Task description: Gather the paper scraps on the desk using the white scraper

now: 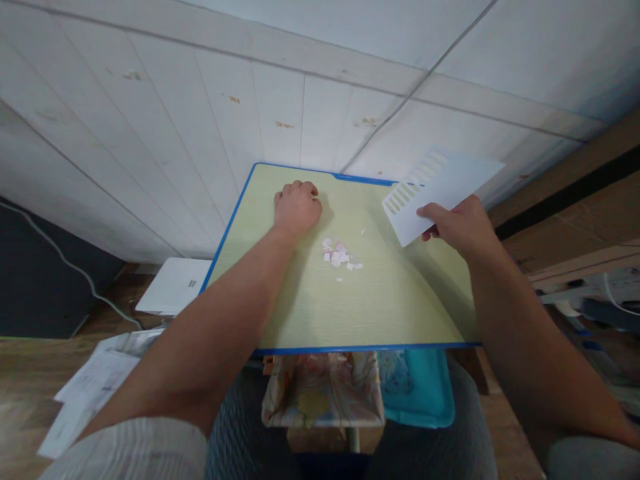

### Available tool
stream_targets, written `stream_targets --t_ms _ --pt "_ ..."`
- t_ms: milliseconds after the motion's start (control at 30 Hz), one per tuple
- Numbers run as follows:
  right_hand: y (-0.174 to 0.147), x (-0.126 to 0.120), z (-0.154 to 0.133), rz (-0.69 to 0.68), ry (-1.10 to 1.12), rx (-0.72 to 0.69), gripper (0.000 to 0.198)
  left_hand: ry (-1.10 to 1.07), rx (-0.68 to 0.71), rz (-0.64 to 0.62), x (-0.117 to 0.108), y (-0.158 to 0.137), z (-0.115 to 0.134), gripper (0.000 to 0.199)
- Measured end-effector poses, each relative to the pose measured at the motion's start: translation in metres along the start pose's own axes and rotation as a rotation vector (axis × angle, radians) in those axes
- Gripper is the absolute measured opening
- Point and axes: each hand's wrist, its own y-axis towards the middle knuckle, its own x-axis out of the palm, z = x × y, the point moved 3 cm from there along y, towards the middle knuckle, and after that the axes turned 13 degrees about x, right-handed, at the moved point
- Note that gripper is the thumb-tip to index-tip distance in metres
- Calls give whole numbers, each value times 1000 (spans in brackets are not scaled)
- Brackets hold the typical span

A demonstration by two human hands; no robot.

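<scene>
My right hand pinches a white sheet of paper or card between thumb and fingers. It is held tilted above the right part of the table. A row of narrow slots runs along the sheet's left side. My left hand rests back up on the pale yellow tabletop, toward its far left. Its fingers bend down loosely, with the thumb apart and no object visible in them. Between the hands, nearer to me, lies a small loose pile of white and pinkish paper bits. A few stray scraps are scattered around it.
The tabletop has a blue rim and stands against a white panelled wall. Below its near edge are a cloth-lined bin and a turquoise tray. Cardboard boxes stand right; a white box and papers lie left.
</scene>
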Motion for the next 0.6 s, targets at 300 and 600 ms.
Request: stream_targets --t_ms 300,600 --pt "-11 -13 39 -19 156 251 21 -97 -42 125 2 7 -8 43" --pt "-57 76 -5 -203 202 -13 22 -278 -146 447 3 21 -28 37"
